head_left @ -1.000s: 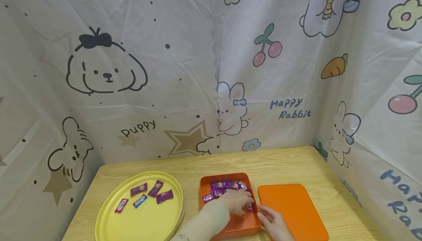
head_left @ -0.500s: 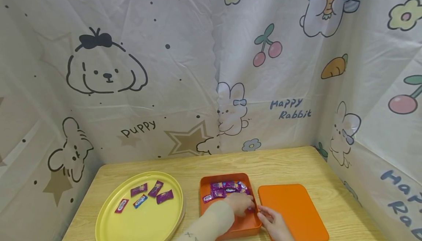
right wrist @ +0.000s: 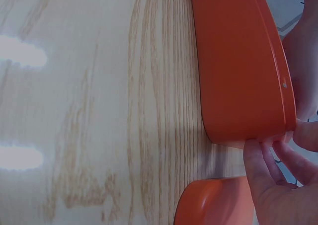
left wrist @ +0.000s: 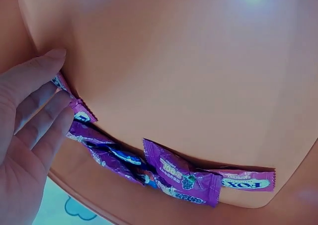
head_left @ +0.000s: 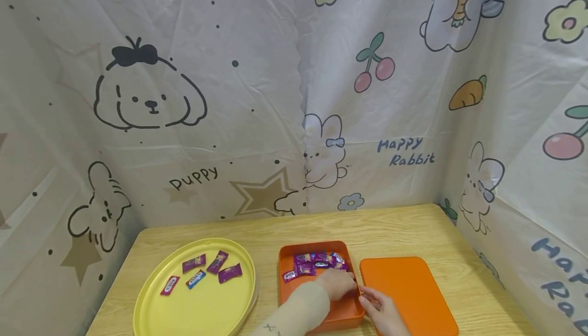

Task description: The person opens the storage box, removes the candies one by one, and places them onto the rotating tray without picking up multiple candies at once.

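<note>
My left hand is inside an open orange box, by its right wall. In the left wrist view its fingertips touch a pink-wrapped candy lying along that wall; the thumb tip sits apart, above the box floor. Several purple candies and a pink-wrapped candy lie against the far wall, one partly over another. At the box's right front corner my right hand holds the wall between thumb and fingers. The left hand hides the touched candy from the head view.
A round yellow tray on the left bears several spread-out candies. Flat on the wooden table, just right of the box, lies an orange lid. Printed cloth hangs behind and at both sides.
My left hand has shifted slightly right inside the box, covering the candy that showed by the right wall. The right hand stays at the box corner.
</note>
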`<action>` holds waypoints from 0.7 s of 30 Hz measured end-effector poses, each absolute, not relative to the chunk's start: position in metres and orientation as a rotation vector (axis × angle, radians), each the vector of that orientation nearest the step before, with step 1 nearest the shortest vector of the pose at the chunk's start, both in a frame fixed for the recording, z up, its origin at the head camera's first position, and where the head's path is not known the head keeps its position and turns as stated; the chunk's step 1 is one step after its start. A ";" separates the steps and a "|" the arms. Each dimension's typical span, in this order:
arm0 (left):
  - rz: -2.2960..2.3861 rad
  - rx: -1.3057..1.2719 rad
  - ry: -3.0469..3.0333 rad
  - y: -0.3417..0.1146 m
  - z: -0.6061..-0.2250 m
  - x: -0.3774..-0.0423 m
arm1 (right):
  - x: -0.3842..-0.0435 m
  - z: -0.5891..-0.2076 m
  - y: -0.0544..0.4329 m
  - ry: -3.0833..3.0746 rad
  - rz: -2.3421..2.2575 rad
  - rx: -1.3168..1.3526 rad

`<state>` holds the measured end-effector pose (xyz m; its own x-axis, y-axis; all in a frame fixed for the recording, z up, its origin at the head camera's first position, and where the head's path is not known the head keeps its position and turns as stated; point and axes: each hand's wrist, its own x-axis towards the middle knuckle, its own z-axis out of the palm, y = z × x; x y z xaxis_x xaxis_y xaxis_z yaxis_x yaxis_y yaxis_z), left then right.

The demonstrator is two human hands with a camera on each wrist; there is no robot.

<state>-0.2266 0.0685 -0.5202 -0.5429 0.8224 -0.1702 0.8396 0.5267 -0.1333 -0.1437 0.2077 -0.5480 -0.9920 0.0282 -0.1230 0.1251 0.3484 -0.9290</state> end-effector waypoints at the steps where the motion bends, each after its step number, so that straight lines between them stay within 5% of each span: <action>1: -0.315 1.454 2.668 0.069 -0.521 -0.227 | -0.144 -0.548 0.208 2.510 -1.742 0.138; 21: -0.202 1.461 2.627 0.069 -0.525 -0.230 | -0.143 -0.549 0.207 2.537 -1.730 0.121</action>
<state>-0.2304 0.0685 -0.5255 -0.5235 0.8334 -0.1769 0.8507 0.5229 -0.0540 -0.1433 0.2072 -0.5492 -0.9945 0.0265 -0.1008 0.1036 0.3638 -0.9257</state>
